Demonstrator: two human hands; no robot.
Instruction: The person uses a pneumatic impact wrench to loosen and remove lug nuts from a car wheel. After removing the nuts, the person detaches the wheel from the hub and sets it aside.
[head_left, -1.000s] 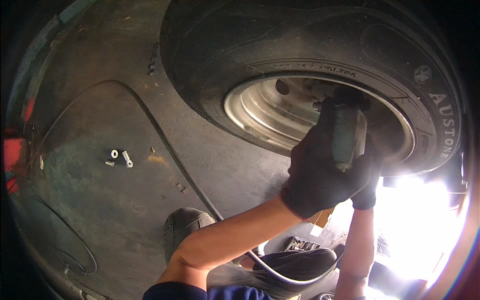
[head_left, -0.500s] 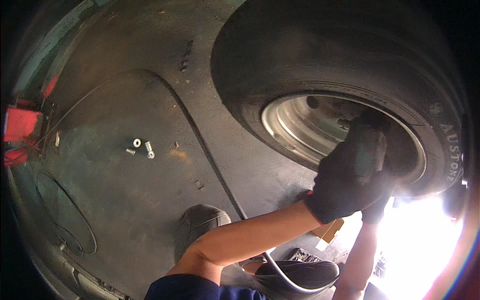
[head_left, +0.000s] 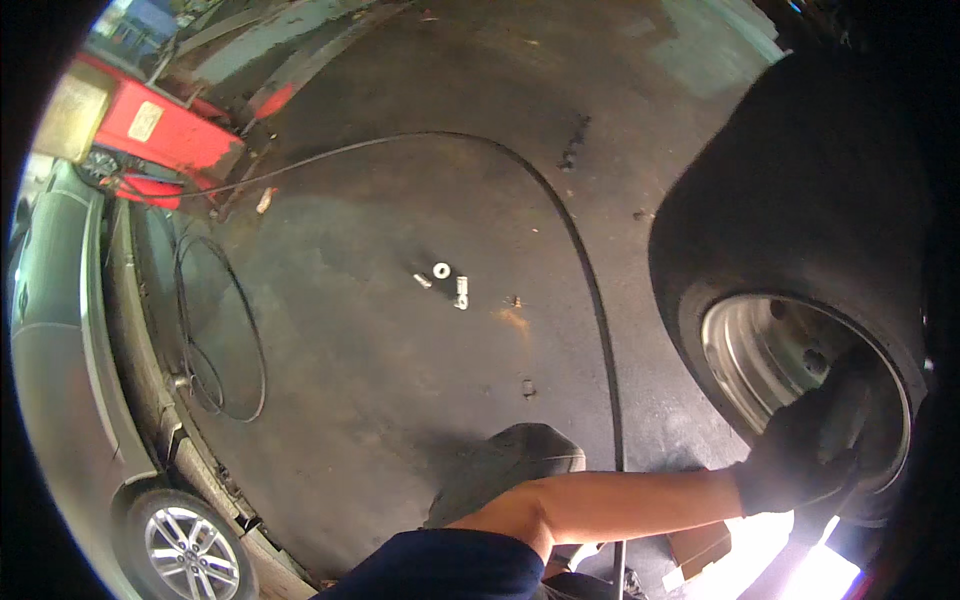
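The wheel (head_left: 780, 240), a dark tyre round a pale metal rim (head_left: 740, 345), stands at the right side of the view, its hollow face turned partly toward the person. Dark round holes show inside the rim.

The left hand (head_left: 795, 450), in a black glove, lies across the lower part of the rim's opening; how deep it reaches cannot be told. Its grip appears closed around a tool (head_left: 846, 420), a dim greyish shape against the dark, whose far end is lost in shadow. The right hand is lost in the dark and glare there, so I cannot tell the state of its grip.

The left forearm (head_left: 640, 505) comes from a navy sleeve (head_left: 440, 565) and passes above a black hose (head_left: 590, 270), which arcs over the grey floor (head_left: 350, 330) from near red equipment (head_left: 175, 130) at upper left. A knee (head_left: 510, 455) shows beyond the forearm, and a brown box (head_left: 700, 548) lies just below it, beside strong glare. Near the middle of the floor a pale ring (head_left: 442, 270) and a few small metal pieces (head_left: 461, 286) lie close together. A thin cable (head_left: 262, 370) loops near a parked car (head_left: 70, 370) at far left.
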